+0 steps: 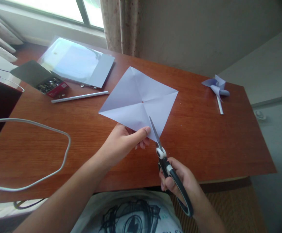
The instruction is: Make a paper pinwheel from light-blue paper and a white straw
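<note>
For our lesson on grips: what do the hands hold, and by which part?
The left hand pinches the paper by its edge near the bottom corner; the right hand holds the scissors by the handles.

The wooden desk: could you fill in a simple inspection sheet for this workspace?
Surface: reddish-brown wooden desk.
Work items: creased paper square, red mark at its middle; scissors, one blade over the paper near its bottom corner; pinwheel, right.
Clutter: open box of small metal pieces; clear sleeve; white rod.
Hands: left fingers pinch the paper; right fingers hold the scissors' handles.
Cables: white cable, left.
Surroundings: window, curtain, wall.
</note>
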Motion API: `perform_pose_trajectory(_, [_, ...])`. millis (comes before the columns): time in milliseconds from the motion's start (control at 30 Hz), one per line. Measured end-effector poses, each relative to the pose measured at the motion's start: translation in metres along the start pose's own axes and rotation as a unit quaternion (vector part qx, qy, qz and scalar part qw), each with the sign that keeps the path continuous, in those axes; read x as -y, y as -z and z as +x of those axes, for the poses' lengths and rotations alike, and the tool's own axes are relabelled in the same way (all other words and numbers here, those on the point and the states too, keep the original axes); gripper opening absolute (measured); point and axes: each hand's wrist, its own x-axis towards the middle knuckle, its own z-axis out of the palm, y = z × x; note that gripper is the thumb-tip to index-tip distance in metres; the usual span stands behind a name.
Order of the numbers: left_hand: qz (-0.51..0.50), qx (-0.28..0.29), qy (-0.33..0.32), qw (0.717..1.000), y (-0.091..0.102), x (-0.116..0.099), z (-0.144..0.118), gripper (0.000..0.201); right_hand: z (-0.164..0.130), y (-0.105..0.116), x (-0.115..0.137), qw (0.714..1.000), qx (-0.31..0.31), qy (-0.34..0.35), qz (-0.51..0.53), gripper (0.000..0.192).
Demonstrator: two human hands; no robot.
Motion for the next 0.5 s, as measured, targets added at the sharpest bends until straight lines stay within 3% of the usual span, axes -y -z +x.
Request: perform_pose_trajectory(500, [0.004, -0.003, 0.017, 1.0, 0.0006, -0.002, -0.0012, 0.026, -0.0007, 0.0011, 0.0029, 0.999, -0.015, 0.006, -0.028, 0.061])
